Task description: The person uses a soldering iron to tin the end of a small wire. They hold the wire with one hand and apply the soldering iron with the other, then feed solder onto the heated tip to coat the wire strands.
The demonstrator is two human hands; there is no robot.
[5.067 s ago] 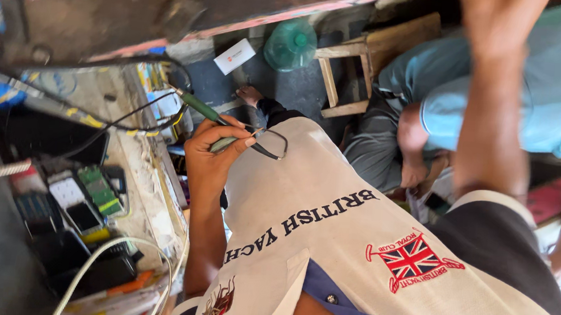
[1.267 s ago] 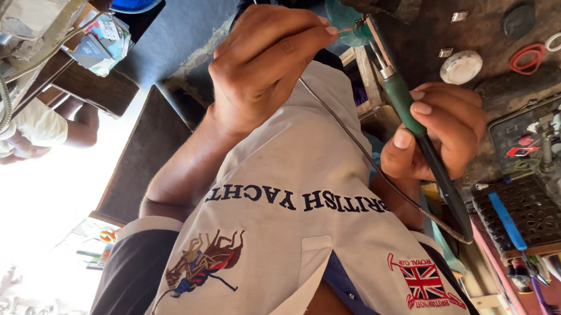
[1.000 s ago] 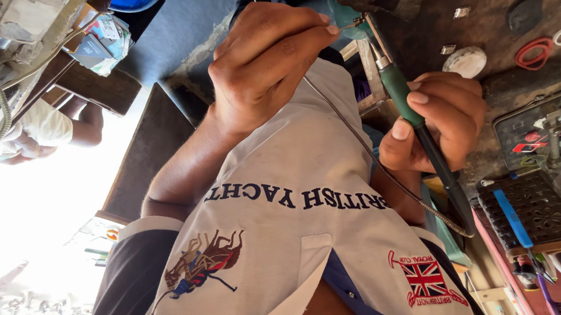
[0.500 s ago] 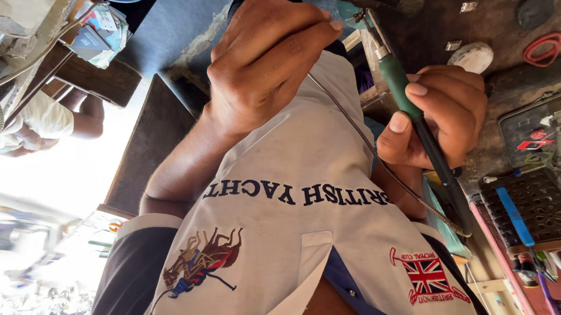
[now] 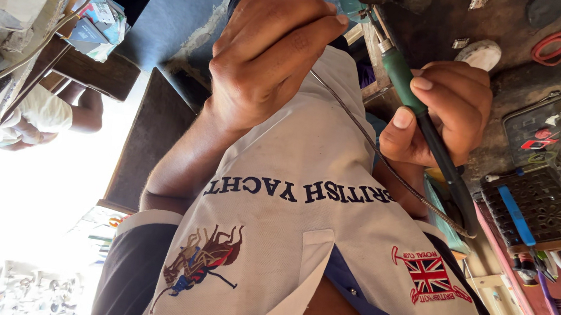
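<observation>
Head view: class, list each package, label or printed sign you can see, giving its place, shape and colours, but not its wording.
Stack of small boxes: upper left on a shelf, rectangular, pale blue, white and brown.
Flag badge: lower right on the white shirt, rectangular, red, white and blue.
Crest print: lower left of shirt, brown, blue and red.
Dark lettering band: across shirt middle.

Since a second ago the soldering iron [image 5: 423, 122] sits slightly lower; hands barely shifted.

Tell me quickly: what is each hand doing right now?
Left hand: closed, pinching a thin grey wire.
Right hand: closed around a green-handled soldering iron.
</observation>
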